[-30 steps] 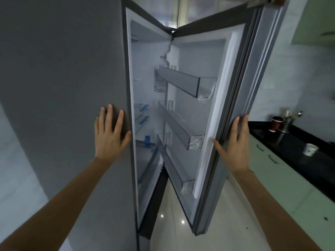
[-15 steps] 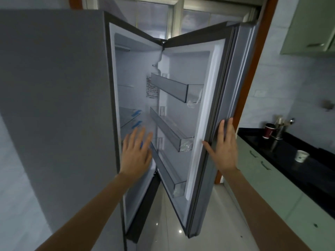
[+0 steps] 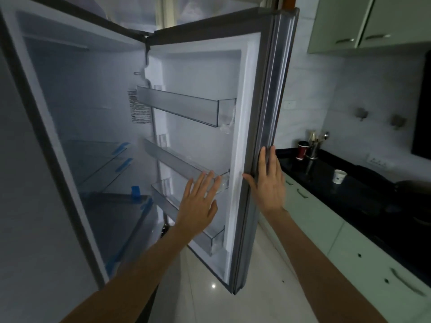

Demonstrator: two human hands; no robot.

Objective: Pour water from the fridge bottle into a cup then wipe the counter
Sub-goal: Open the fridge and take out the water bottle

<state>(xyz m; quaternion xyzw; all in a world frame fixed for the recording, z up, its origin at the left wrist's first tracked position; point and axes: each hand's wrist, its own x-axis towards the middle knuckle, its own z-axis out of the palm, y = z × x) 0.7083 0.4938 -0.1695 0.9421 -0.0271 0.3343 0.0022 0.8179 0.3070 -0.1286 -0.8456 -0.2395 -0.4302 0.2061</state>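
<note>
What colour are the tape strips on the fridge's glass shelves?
Blue: the tape strips sit on the glass shelves' front edges, clearest in the head view.

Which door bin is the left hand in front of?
The middle door bin: the left hand's fingertips overlap its outer end. The top bin sits well above them, the bottom bin below the palm.

Dim kitchen. Glossy white tiled floor (image 3: 210, 271) reflecting a ceiling light. Pale green base cabinets (image 3: 349, 248) beneath a black tabletop (image 3: 363, 192); matching wall cabinets (image 3: 363, 22) above, on a grey-white tiled wall (image 3: 326, 85).
</note>
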